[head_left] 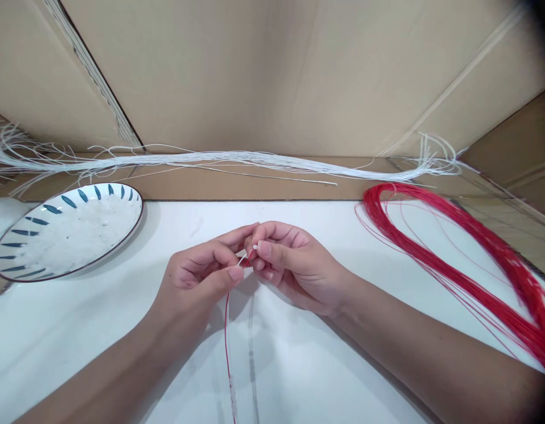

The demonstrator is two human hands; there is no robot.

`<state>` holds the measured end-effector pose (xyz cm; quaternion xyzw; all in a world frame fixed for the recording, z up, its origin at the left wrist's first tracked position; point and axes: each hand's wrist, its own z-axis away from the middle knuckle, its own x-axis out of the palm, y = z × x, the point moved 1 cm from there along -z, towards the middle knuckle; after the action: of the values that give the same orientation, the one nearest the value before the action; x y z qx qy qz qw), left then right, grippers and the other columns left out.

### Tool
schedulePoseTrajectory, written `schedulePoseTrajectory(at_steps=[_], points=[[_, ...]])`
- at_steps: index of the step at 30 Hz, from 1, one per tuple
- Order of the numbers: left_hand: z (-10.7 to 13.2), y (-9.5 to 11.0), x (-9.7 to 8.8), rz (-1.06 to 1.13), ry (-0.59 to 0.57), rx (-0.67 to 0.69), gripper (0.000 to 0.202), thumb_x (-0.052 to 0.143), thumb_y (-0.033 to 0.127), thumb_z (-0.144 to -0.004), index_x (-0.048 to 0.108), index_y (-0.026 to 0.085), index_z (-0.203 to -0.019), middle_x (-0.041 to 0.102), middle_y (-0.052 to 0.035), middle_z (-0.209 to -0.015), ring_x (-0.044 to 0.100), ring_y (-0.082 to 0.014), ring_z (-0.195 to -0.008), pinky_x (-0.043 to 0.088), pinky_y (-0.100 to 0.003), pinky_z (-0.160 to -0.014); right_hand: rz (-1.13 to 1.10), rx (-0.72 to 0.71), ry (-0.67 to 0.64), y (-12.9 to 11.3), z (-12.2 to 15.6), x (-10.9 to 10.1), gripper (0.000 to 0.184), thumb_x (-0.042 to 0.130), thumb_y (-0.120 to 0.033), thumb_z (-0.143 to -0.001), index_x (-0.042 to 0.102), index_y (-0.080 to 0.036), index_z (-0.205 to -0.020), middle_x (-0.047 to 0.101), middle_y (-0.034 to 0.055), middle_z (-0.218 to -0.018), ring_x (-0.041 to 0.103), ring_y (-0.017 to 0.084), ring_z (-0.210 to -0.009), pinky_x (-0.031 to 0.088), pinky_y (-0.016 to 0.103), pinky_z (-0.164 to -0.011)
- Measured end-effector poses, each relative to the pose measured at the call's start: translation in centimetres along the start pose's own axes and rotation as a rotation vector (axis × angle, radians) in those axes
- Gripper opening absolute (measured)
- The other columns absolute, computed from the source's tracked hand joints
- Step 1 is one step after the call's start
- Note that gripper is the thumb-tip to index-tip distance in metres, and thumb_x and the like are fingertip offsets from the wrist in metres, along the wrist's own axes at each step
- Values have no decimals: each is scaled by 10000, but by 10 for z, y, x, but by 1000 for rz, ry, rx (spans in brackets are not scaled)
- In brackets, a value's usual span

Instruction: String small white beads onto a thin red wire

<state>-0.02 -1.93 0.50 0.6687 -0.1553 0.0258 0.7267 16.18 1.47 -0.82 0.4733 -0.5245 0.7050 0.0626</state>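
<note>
Near the middle of the white table, my two hands meet at the fingertips. Between the thumb and fingers of my left hand (201, 274) is a thin white cord (241, 259), its upper end pointing at my right fingertips. My right hand (296, 262) pinches a tiny white bead (255, 247) at that end; whether the cord passes through it I cannot tell. From below my left hand hangs a red cord (227, 341), with small clear beads (232, 388) around it low in the view. How the red and white cords join is hidden by my fingers.
An oval plate (78, 203) with dark blue strokes and small whitish bits stands at the left. A long bundle of white cords (237, 157) lies along the cardboard (254, 188) at the back. At the right lies a looped hank of red cord (458, 288).
</note>
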Motion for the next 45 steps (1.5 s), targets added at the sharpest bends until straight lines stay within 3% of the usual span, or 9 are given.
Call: schedulePoseTrajectory(at_steps=[7,28,45], points=[[0,0,-2,-11,1,-10,213,731,209,-812,698,205,-602,672,-42,-1353,637,-328,-1172,451,-500,-1075,57,-3,33,0,0,0,106,786,-207,-841,703,-150,-811,689,5,-754,593,59,-652,487,159,-616],[0,1,2,5,12,-7,201,718,192,-812,693,201,-612,696,-54,-1315,583,-362,-1266,486,-475,-1029,69,-9,10,1,0,-1,80,756,-188,-866,705,-152,-817,677,0,-760,572,52,-628,481,156,-602],[-1,0,0,3,-13,-1,202,718,191,-816,706,201,-615,697,-62,-1315,550,-368,-1310,440,-498,-1095,64,-9,9,0,0,-1,87,773,-192,-850,706,-156,-808,691,-4,-756,581,49,-616,482,155,-592]])
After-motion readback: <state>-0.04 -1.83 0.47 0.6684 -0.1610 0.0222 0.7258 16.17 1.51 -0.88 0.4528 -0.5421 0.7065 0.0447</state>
